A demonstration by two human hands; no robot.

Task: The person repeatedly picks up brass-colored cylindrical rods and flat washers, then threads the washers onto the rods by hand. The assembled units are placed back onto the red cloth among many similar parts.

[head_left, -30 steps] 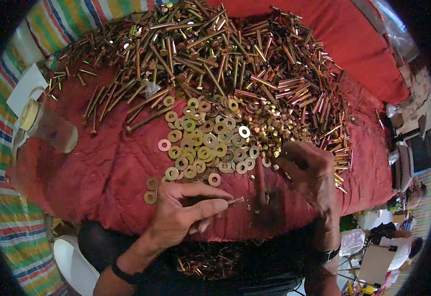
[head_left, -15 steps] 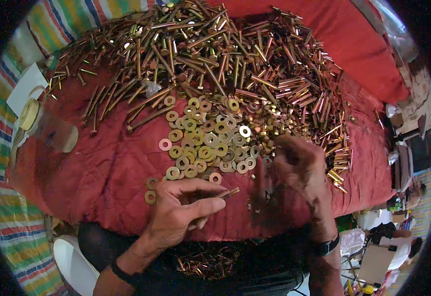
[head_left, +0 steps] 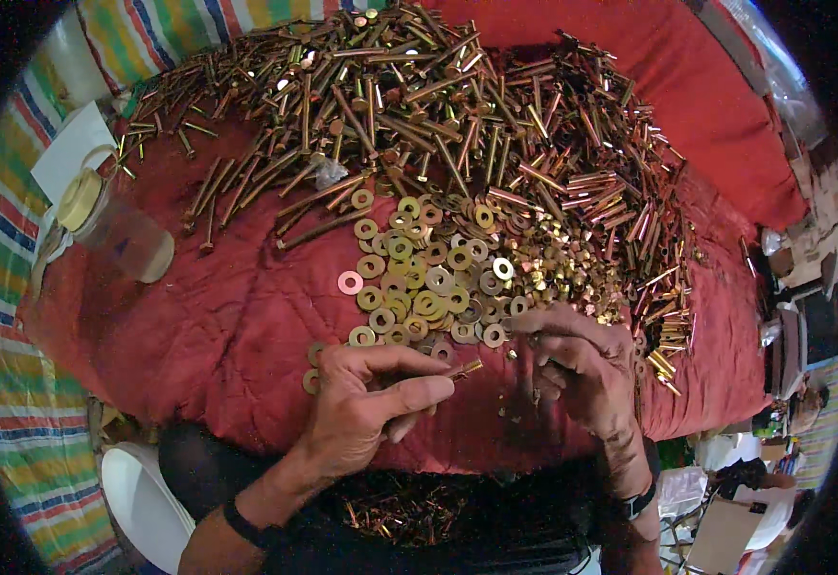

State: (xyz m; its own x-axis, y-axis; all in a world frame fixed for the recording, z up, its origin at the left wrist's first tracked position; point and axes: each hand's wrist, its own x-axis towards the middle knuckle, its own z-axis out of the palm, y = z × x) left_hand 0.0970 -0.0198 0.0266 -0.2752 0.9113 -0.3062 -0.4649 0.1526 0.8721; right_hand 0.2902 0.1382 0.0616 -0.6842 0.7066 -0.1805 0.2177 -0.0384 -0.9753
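Note:
My left hand (head_left: 366, 398) pinches a bolt (head_left: 473, 366) between thumb and forefinger. The bolt's threaded end sticks out to the right; the rest is hidden in the grip. To the right, my right hand (head_left: 586, 369) hovers over the near side of a heap of small brass-coloured nuts (head_left: 572, 273). Its fingers are curled together, and whatever they hold is too small or hidden to make out. Beyond my left hand lies a heap of flat washers (head_left: 426, 304), with one pinkish washer (head_left: 350, 282) at its left edge.
A large pile of long bolts (head_left: 371, 105) spreads across the far side of the red cloth (head_left: 246, 345). At the left lies a clear jar with a yellowish lid (head_left: 80, 199). More small metal fasteners (head_left: 409, 513) sit in my lap. A white chair (head_left: 141, 498) stands at the lower left.
My right hand has come back from the nuts, nearer to me, with its fingers curled. My left hand still pinches the bolt. The whole view has shifted slightly.

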